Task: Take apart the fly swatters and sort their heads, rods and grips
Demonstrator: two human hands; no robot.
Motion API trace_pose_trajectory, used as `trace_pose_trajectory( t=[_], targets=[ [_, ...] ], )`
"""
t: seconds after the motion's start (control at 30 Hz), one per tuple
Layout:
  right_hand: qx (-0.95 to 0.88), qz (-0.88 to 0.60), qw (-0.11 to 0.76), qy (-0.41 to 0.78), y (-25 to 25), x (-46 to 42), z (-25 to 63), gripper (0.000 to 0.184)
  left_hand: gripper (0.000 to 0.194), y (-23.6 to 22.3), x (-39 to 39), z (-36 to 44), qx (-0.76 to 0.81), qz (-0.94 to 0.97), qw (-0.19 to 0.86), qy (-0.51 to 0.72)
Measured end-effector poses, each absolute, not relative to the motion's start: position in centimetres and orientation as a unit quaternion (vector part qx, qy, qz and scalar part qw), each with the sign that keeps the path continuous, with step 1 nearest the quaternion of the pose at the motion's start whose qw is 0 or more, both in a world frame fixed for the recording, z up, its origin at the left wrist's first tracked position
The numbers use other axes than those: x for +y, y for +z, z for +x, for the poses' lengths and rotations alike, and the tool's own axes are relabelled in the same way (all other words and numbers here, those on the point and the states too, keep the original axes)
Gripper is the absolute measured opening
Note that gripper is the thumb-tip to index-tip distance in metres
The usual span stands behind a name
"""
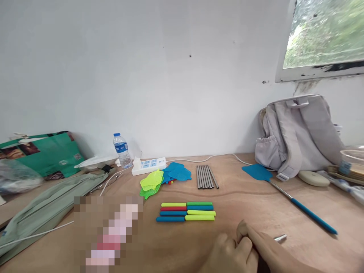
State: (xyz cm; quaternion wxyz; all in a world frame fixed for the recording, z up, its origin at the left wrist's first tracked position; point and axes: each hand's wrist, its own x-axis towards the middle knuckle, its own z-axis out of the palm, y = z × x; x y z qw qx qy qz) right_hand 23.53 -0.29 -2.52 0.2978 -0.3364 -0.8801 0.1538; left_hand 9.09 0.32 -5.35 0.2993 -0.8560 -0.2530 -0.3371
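My left hand (231,253) and my right hand (263,242) are pressed together at the bottom edge, both with fingers curled. What they grip is hidden inside. Just right of my right hand shows the end of a shiny metal tube (281,238); whether it is held or lies on the table I cannot tell. Left of my hands lie two columns of colored handles, among them a blue handle (170,219), a red handle (173,208) and a yellow handle (200,217). Several metal tubes (204,177) lie side by side behind them. An assembled blue fly swatter (309,214) rests at right.
Yellow-green swatter heads (152,180) and blue swatter heads (180,171) are piled near a white power strip (149,165). A water bottle (122,149), a green bag (54,155) and a grey backpack (304,136) stand by the wall. A pixelated patch covers the left front.
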Motion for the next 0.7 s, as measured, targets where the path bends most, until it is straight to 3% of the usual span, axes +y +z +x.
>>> trace_pose_trajectory(
  t=[0.13,0.3,0.47,0.6,0.7],
  targets=[
    [-0.893,-0.328,0.259,0.166,-2.6,0.9,24.4,0.033,0.005,-4.2,0.8,7.6,-0.281,-0.869,0.253,-0.319],
    [-0.874,-0.388,0.26,0.132,-3.7,2.4,26.0,0.044,0.016,-2.6,0.8,5.8,-0.315,-0.884,0.187,-0.292],
    [-0.863,-0.418,0.266,0.099,-4.2,2.3,26.0,0.037,0.016,-2.3,0.2,5.8,-0.333,-0.862,0.143,-0.354],
    [-0.86,-0.426,0.27,0.079,-3.7,1.8,25.7,0.037,0.013,-3.6,-0.7,7.3,-0.434,-0.799,0.053,-0.413],
    [-0.848,-0.441,0.289,0.056,-3.5,1.3,25.5,0.036,0.013,-4.2,-1.5,8.0,-0.429,-0.787,0.085,-0.436]
  ],
)
